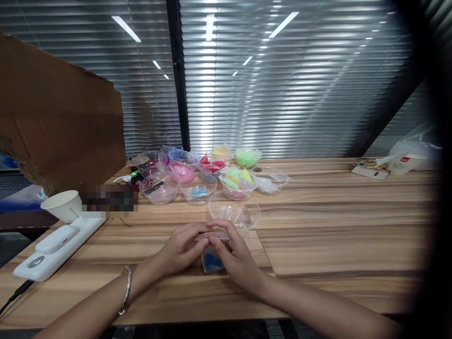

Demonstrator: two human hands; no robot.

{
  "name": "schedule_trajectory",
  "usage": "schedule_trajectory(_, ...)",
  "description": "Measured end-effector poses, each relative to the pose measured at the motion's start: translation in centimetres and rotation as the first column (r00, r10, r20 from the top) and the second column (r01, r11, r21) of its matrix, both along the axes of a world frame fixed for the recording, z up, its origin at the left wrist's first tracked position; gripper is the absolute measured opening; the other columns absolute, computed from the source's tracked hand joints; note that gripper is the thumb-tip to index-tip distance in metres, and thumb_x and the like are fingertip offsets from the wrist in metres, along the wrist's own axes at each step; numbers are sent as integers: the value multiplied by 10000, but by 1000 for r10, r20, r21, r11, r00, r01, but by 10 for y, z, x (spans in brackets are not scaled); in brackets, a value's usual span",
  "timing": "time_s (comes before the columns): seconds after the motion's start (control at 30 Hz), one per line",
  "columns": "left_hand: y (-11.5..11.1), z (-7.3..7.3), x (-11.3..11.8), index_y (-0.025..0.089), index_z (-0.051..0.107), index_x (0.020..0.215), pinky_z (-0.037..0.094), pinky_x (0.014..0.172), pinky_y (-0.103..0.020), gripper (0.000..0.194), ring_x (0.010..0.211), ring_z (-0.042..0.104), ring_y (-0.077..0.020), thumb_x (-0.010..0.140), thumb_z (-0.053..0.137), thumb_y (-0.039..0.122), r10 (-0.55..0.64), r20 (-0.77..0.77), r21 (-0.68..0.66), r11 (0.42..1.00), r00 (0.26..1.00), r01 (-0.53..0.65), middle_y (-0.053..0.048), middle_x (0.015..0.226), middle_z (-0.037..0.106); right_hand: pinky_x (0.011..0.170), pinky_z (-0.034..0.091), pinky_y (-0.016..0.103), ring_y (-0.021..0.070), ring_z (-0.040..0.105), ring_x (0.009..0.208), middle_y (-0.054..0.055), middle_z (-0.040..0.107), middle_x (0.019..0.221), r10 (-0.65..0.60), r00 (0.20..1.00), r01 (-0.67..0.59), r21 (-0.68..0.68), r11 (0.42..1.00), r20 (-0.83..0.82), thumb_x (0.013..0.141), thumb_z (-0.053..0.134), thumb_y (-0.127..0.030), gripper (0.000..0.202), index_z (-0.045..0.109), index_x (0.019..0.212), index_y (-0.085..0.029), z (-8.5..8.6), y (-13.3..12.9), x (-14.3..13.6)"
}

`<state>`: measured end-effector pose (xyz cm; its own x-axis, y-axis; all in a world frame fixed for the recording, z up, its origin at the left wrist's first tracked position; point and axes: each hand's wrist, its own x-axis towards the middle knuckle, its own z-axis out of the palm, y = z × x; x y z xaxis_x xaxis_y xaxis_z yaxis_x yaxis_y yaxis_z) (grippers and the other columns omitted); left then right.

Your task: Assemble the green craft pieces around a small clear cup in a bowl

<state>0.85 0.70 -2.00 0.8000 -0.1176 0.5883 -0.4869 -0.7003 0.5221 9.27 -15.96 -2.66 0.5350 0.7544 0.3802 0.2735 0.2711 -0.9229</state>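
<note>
Both my hands meet near the front of the table, pinching the top of a small clear zip bag (212, 262) with something blue in its lower part. My left hand (181, 247), with a silver bracelet on the wrist, grips the bag's upper edge from the left. From the right, my right hand (231, 249) holds the same edge, thumb and fingers closed. The thumbs sit close together at the bag's mouth; whether it is sealed I cannot tell. Just beyond my fingers stands a clear plastic bowl (254, 221) with small clear bags inside.
Several clear bowls with coloured contents, such as a pink bowl (182, 172) and a green bowl (249, 157), cluster at the back. To the left are a white power strip (52, 256), a paper cup (65, 207) and a cardboard sheet (63, 113). Another cup (406, 165) lies far right.
</note>
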Motion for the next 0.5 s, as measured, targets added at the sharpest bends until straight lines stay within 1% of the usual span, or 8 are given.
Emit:
schedule_trajectory(0.13,0,0,-2,175,580,1155,508,760,-221,235,866,672,-146,959,460,221,-4,-80,-7,1000,997,4,-63,1011,706,898,526,303,158,617,1059,75,588,1185,18,999,-20,-31,999,-39,955,511,-372,264,504,1168,-215,3,0,1)
schedule_trajectory(0.23,-1,2,-4,172,582,1165,494,749,-207,246,845,665,-136,968,445,226,21,-136,8,1000,991,-20,-57,999,705,931,509,302,153,607,1085,62,594,1169,14,999,-15,-39,999,-31,959,508,-364,249,511,1161,-218,3,-1,1)
schedule_trajectory(0.37,-2,3,-4,190,564,1185,471,763,-184,247,853,651,-113,969,447,213,7,-143,-1,1000,990,-7,-33,1005,695,914,514,281,129,622,1035,44,595,1153,27,999,-28,-24,999,-37,964,507,-352,238,506,1170,-234,0,-2,1)
schedule_trajectory(0.5,-2,3,-4,190,560,1156,457,757,-168,220,830,636,-94,970,443,200,-15,-137,-18,1000,991,13,-16,978,685,901,517,259,116,622,1024,34,597,1166,26,999,-26,-16,1000,-42,966,508,-351,247,505,1191,-252,-1,-1,2)
